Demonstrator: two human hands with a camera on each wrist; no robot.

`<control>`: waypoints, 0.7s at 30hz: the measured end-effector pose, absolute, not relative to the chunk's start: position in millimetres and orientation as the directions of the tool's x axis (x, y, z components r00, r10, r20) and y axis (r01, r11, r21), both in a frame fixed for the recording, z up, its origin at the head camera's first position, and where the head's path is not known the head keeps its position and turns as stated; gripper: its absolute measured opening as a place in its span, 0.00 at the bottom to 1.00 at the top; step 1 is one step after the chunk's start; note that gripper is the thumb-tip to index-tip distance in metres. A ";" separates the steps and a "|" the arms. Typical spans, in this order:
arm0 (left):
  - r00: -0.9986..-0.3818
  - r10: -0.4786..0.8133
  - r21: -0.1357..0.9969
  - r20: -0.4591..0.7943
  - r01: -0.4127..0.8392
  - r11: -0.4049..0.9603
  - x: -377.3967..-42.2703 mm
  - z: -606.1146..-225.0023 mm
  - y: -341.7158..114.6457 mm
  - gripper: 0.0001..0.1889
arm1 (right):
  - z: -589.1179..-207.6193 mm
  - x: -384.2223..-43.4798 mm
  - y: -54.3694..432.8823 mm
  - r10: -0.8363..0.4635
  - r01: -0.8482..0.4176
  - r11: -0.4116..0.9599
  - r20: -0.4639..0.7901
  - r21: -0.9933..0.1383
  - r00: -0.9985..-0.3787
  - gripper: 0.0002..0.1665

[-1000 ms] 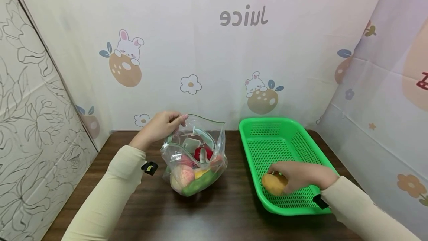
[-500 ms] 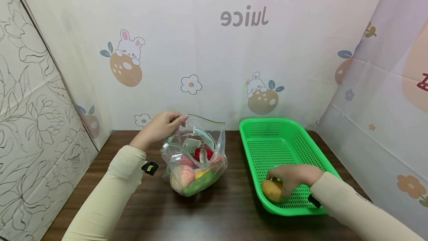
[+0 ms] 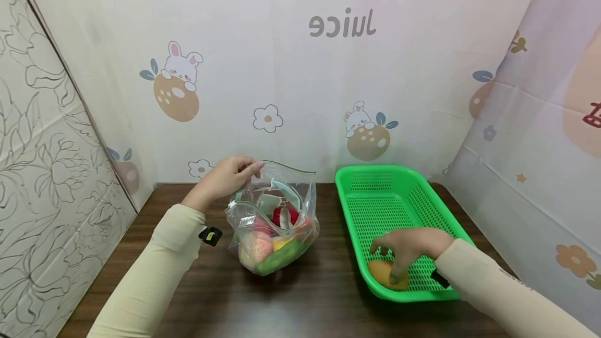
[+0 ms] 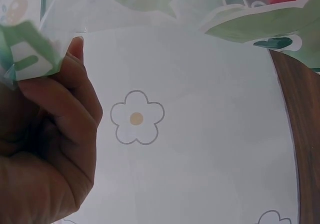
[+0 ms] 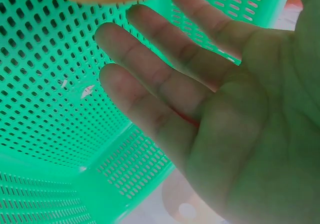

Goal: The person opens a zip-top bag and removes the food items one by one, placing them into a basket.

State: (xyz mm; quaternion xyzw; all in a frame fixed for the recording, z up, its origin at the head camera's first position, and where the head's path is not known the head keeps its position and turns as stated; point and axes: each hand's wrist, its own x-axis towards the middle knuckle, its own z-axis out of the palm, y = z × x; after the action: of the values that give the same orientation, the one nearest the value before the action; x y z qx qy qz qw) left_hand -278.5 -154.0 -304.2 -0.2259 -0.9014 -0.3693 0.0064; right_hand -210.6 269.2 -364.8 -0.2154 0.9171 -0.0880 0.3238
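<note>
In the head view my left hand (image 3: 230, 177) pinches the upper left edge of a clear zip bag (image 3: 307, 192), whose mouth gapes. Inside the bag are a pinkish peach-like fruit (image 3: 261, 246), something red (image 3: 287, 214) and a green piece (image 3: 281, 258). The left wrist view shows those fingers curled at the bag's green-printed plastic (image 4: 30, 53). My right hand (image 3: 413, 246) is inside the green basket (image 3: 343, 197), its thumb over a yellow-orange mango (image 3: 382, 271) lying at the near left corner. In the right wrist view its fingers (image 5: 150, 68) are extended and apart, the mango at the top edge.
The basket stands on a dark wooden table (image 3: 319, 301), right of the bag, with raised slotted walls. A white printed curtain (image 3: 300, 77) hangs behind the table. Patterned panels close in both sides.
The right hand's fingers have spread and lifted off the mango, which lies slightly lower in the basket corner. The left hand and the bag have stayed in place.
</note>
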 end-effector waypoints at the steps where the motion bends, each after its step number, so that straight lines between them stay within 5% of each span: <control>1: -0.898 0.403 0.663 0.178 0.412 0.625 -278.5 -304.1 -154.0 0.22 | -363.9 -210.6 268.8 -0.455 -0.337 0.890 -0.557 -0.307 -0.695 0.38; 15: -0.897 0.403 0.663 0.180 0.413 0.624 -277.4 -303.4 -153.9 0.22 | -355.0 -208.6 265.2 -0.461 -0.331 0.887 -0.560 -0.322 -0.688 0.37; 21: -0.899 0.401 0.661 0.177 0.410 0.628 -276.5 -303.6 -153.1 0.22 | -337.7 -214.3 262.3 -0.572 -0.409 0.812 -0.427 -0.417 -0.700 0.29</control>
State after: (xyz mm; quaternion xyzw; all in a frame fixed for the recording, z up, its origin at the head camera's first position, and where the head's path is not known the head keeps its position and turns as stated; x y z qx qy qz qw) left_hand -276.5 -153.1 -303.6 -0.2247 -0.9022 -0.3681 0.0065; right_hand -214.3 262.3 -337.7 -0.2695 0.9103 -0.1465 0.2778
